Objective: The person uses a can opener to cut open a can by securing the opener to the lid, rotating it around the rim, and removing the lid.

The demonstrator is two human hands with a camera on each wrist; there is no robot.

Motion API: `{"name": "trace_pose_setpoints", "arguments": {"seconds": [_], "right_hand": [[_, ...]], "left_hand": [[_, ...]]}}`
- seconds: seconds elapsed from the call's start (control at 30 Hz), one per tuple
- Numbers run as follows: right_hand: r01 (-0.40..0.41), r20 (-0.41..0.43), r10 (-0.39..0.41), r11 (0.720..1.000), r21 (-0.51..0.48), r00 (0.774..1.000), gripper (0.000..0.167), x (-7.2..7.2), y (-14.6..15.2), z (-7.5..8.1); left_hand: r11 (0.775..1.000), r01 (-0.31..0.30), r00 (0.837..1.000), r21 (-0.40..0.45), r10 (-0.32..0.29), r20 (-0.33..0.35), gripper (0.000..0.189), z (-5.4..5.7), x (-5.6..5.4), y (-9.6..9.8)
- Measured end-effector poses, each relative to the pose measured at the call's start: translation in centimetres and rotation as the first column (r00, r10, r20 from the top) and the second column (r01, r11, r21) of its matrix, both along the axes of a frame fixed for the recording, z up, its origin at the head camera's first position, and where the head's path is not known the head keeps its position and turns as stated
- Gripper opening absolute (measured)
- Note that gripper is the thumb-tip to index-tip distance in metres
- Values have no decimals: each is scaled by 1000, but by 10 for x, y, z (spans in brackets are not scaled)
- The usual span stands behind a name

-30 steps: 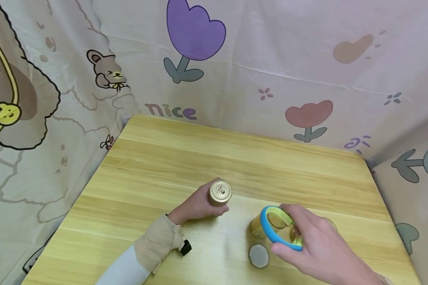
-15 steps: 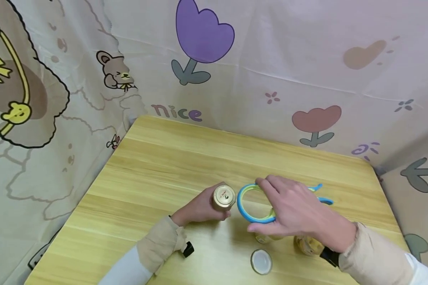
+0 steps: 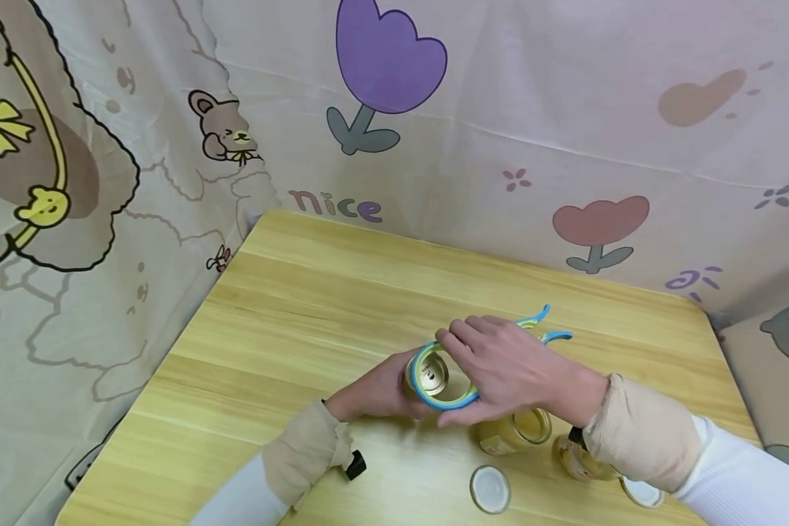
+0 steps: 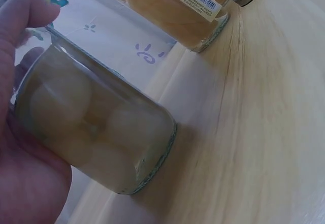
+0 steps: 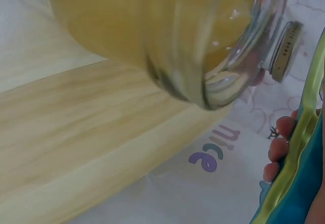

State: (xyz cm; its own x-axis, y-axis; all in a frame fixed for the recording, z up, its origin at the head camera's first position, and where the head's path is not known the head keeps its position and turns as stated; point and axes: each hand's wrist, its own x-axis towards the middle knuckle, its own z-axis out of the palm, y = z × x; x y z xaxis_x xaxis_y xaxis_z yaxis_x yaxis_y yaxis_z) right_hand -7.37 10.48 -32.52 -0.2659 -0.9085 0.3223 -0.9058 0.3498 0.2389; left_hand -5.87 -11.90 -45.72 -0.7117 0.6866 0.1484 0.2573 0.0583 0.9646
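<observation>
My left hand grips a glass jar with a gold lid, its fingers round the side. In the left wrist view the jar shows pale round pieces in cloudy liquid. My right hand holds a blue and yellow-green jar opener, fingers curled over its handles. From the head, the opener's loop lies round or just above the gold lid; whether it touches cannot be told. Two handle tips stick out behind the right hand. The right wrist view has the opener at its right edge.
An open jar with yellow contents stands below the right hand. Another jar is partly hidden by the right wrist. Two loose lids, one near lid and one right lid, lie on the wooden table. Printed cloth surrounds it.
My right hand has carried the jar opener left from over the open jar to the gold-lidded jar, bringing its loop to the lid. The left hand keeps its grip on the jar.
</observation>
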Motion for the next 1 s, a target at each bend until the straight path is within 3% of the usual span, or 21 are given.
{"name": "trace_pose_setpoints", "arguments": {"seconds": [0.27,0.47,0.77,1.0], "right_hand": [[-64,-9,65,996,63,998,92,-4,-8,-9],[-40,-12,41,996,82,999,96,-8,-13,-15],[-19,-5,19,998,59,1000,91,-12,-13,-27],[-53,8,53,998,39,999,92,-13,-13,-31]], "left_hand": [[997,42,997,59,-38,-64,81,-4,-2,0],[993,48,999,110,-46,-19,77,-6,-1,-1],[997,6,995,72,-14,99,77,-6,2,0],[998,20,994,65,-27,107,76,-6,2,-1]]}}
